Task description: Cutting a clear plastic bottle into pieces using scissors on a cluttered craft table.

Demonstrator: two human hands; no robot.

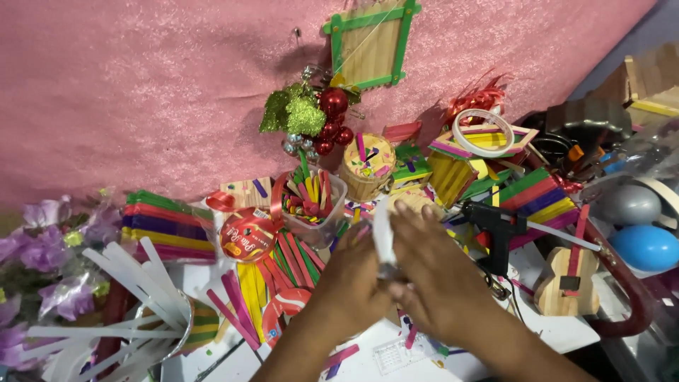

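Watching both hands meet mid-table | left hand (pixel 351 279) palm down, fingers curled shut around the lower end of a white strip (pixel 382 237) | right hand (pixel 431 272) pinching the same strip, fingers bent | I see the strip upright between them, just left of the black glue gun (pixel 497 230).

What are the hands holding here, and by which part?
Both hands, left hand and right hand, pinch a white strip near its lower end; its upper part stands free.

White strip (pixel 382 237), upright, pinched at its lower end.
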